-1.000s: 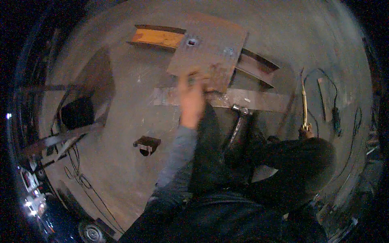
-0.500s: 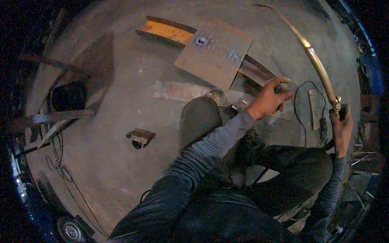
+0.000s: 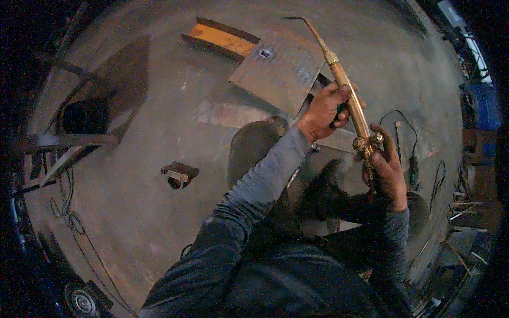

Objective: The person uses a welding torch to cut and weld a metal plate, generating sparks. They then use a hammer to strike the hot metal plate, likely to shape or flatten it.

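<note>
A brass gas torch [image 3: 362,125] with a thin bent nozzle [image 3: 317,34] slants up and away over the floor. My left hand [image 3: 321,112] closes around the upper part of its handle, thumb on top. A small dark green thing shows in the left palm; its kind is unclear. My right hand [image 3: 389,173] grips the torch's lower end, fingers at the brass valve knobs [image 3: 368,142]. Beyond the left hand, a rusty steel plate [image 3: 281,70] with a hole lies across an orange and brown steel beam [image 3: 222,40]. No flame shows at the nozzle.
A small metal block with a round opening [image 3: 179,175] rests on the floor at left. Cables [image 3: 74,220] run along the left side, near a metal frame [image 3: 69,143] and a wheel [image 3: 82,303]. A flat metal strip [image 3: 233,114] lies before my knee. Scrap pieces line the right.
The torch has swung left and inward with my right hand. My left hand, which was apart from it, now grips its handle.
</note>
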Action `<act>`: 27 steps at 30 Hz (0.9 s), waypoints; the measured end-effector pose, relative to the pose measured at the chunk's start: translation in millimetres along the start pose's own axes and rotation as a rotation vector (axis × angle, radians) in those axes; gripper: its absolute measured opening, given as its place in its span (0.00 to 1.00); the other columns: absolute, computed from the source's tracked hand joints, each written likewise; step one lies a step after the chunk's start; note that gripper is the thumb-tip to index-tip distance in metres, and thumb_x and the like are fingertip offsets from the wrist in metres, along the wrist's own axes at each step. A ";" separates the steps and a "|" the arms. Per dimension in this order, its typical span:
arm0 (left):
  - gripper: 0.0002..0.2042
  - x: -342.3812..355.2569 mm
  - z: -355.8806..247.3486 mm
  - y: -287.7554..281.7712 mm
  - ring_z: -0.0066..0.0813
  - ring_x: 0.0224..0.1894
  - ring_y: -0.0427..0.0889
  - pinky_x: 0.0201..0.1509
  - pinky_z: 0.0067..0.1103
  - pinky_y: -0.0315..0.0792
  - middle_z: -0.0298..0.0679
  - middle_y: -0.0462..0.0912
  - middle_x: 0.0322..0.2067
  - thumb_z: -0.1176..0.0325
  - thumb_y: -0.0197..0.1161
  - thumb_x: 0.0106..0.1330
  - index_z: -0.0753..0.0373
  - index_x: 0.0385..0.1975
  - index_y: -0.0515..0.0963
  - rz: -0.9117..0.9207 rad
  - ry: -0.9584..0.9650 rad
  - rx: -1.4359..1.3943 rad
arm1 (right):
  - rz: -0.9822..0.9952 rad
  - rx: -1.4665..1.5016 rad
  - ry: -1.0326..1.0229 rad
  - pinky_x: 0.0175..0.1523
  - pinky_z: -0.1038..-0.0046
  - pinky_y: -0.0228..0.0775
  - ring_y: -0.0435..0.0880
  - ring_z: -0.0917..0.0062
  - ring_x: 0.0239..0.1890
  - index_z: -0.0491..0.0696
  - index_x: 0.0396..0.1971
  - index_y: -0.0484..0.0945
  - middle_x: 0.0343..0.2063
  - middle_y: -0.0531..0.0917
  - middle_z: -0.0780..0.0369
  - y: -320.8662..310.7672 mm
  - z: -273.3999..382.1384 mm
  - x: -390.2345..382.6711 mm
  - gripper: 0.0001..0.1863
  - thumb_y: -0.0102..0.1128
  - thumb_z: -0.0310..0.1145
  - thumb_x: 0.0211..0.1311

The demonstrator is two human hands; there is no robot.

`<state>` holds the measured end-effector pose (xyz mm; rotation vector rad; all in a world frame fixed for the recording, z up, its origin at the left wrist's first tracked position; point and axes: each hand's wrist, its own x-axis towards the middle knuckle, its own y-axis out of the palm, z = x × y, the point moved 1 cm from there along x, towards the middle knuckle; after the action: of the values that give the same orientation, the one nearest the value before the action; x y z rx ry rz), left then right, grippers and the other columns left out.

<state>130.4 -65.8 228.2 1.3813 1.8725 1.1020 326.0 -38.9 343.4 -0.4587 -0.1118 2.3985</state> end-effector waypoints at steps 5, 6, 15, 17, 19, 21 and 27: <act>0.19 3.4 -0.3 -3.5 0.12 0.14 0.67 0.11 0.12 0.59 0.41 0.87 0.39 0.53 0.53 0.77 0.61 0.55 0.73 0.017 -0.095 -0.084 | -0.007 0.336 0.177 0.24 0.72 0.79 0.83 0.71 0.24 0.52 0.66 0.62 0.40 0.83 0.55 7.8 2.6 3.2 0.32 0.57 0.53 0.71; 0.19 3.0 -0.6 -4.3 0.12 0.14 0.67 0.11 0.12 0.59 0.41 0.87 0.40 0.53 0.53 0.77 0.61 0.56 0.73 0.020 -0.128 -0.090 | 0.007 0.359 0.208 0.23 0.72 0.79 0.83 0.70 0.23 0.52 0.65 0.63 0.39 0.83 0.55 7.7 0.8 4.6 0.31 0.56 0.53 0.71; 0.17 9.6 -5.8 -16.4 0.15 0.16 0.69 0.14 0.14 0.61 0.39 0.86 0.38 0.52 0.54 0.77 0.59 0.51 0.77 0.152 -0.113 -0.041 | -0.065 0.324 0.195 0.16 0.80 0.68 0.79 0.79 0.19 0.52 0.58 0.67 0.37 0.83 0.56 14.7 -17.3 18.7 0.20 0.53 0.47 0.75; 0.15 11.4 -0.3 -15.6 0.17 0.16 0.70 0.16 0.16 0.64 0.38 0.85 0.36 0.54 0.55 0.77 0.59 0.48 0.78 -0.019 -0.111 0.431 | -0.095 0.272 0.194 0.16 0.82 0.66 0.78 0.83 0.20 0.52 0.59 0.68 0.37 0.83 0.58 14.9 -16.1 16.6 0.20 0.54 0.44 0.75; 0.11 9.1 1.8 -13.6 0.22 0.26 0.79 0.29 0.22 0.75 0.35 0.82 0.35 0.60 0.60 0.74 0.60 0.45 0.78 -0.155 -0.082 0.828 | -0.168 0.341 0.133 0.17 0.84 0.66 0.77 0.84 0.21 0.52 0.61 0.67 0.39 0.82 0.60 12.7 -12.6 18.4 0.21 0.57 0.41 0.73; 0.10 9.8 6.3 -5.3 0.25 0.34 0.81 0.40 0.24 0.77 0.35 0.82 0.36 0.62 0.63 0.72 0.60 0.46 0.78 0.005 0.237 0.901 | -0.248 0.444 0.012 0.18 0.87 0.64 0.75 0.87 0.23 0.51 0.64 0.66 0.42 0.80 0.62 10.7 -7.6 29.9 0.25 0.60 0.35 0.69; 0.14 -18.3 4.1 55.4 0.34 0.48 0.86 0.51 0.30 0.77 0.42 0.86 0.42 0.67 0.64 0.68 0.61 0.51 0.78 0.224 0.333 0.691 | -0.257 0.429 0.001 0.16 0.88 0.60 0.70 0.88 0.18 0.50 0.67 0.64 0.38 0.78 0.64 -2.3 4.2 25.0 0.28 0.59 0.33 0.69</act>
<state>166.6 -74.8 273.3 1.9064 2.5411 0.8500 308.3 -20.8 340.4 -0.2277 0.3206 2.0911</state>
